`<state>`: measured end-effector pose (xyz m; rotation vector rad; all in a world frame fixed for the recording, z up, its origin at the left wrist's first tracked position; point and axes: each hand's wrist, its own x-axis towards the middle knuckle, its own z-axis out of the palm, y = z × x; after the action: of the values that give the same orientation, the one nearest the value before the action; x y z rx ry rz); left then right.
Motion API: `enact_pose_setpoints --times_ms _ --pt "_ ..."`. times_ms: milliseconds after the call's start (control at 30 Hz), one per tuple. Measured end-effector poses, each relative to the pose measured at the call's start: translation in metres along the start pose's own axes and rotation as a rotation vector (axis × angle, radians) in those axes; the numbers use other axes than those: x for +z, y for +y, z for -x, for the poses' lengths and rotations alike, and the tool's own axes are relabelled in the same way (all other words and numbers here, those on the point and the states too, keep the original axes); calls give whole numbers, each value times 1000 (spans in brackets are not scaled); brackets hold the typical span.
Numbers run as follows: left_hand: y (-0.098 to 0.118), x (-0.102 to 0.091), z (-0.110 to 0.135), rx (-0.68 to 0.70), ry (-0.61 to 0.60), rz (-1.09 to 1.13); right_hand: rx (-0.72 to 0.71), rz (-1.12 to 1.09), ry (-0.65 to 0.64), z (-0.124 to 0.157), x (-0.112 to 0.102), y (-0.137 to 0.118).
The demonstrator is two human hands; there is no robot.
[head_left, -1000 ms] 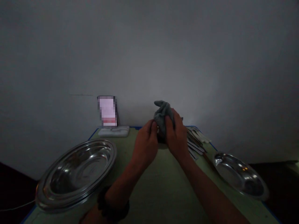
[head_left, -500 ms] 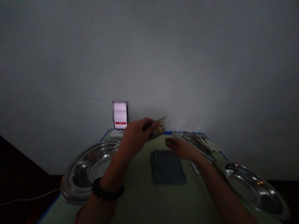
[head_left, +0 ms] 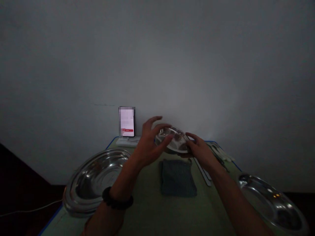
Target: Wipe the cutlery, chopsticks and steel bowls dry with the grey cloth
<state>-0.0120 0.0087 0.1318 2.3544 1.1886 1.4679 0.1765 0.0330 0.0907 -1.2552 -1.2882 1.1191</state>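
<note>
A small shiny metal bowl (head_left: 176,141) is tilted above the far part of the table. My right hand (head_left: 198,149) grips its right rim, thumb at the edge and fingers around the outside. Over the bowl's left side, my left hand (head_left: 152,144) has its fingers spread, the thumb and a finger overlapping the rim; whether they touch it I cannot tell. Below the bowl lies a folded dark grey-green cloth (head_left: 178,178). Cutlery-like metal pieces (head_left: 204,173) lie beside the right forearm, partly hidden by it.
A large metal basin (head_left: 95,180) stands at the left, partly behind my left forearm. An oval metal dish (head_left: 270,200) sits at the right edge. A lit phone (head_left: 127,121) stands on a white base (head_left: 128,141) at the back, before a grey wall (head_left: 172,65).
The bowl, earlier nearly edge-on in my left hand, now shows its inside further right. My right hand has risen from over the cloth and taken hold of it. The left fingers have spread.
</note>
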Motion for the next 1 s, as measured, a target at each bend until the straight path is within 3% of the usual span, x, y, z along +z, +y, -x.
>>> enact_pose_setpoints --times_ms 67,167,267,367,467,600,667,800,900,1000 --pt "-5 2 0 -240 157 62 -16 -38 -4 0 1 -2" --pt "-14 6 -1 -585 66 340 -51 -5 -45 1 1 -4" --pt "-20 9 -2 -711 25 393 -96 141 -99 5 -3 -7" --pt "-20 14 -4 -685 80 285 -211 403 -89 10 -14 -14" --pt "-14 22 -5 -608 115 226 -286 642 16 13 -36 -25" --pt "-4 39 -3 -538 106 228 -293 981 -2 17 -88 -26" --pt "3 47 -1 -503 86 235 -226 1126 -31 22 -125 -14" --pt "19 64 5 -432 20 283 160 1263 123 39 -191 29" --pt "27 75 9 -440 -29 337 324 1229 112 49 -218 53" --pt "29 83 12 -443 -93 353 335 1168 18 56 -232 55"
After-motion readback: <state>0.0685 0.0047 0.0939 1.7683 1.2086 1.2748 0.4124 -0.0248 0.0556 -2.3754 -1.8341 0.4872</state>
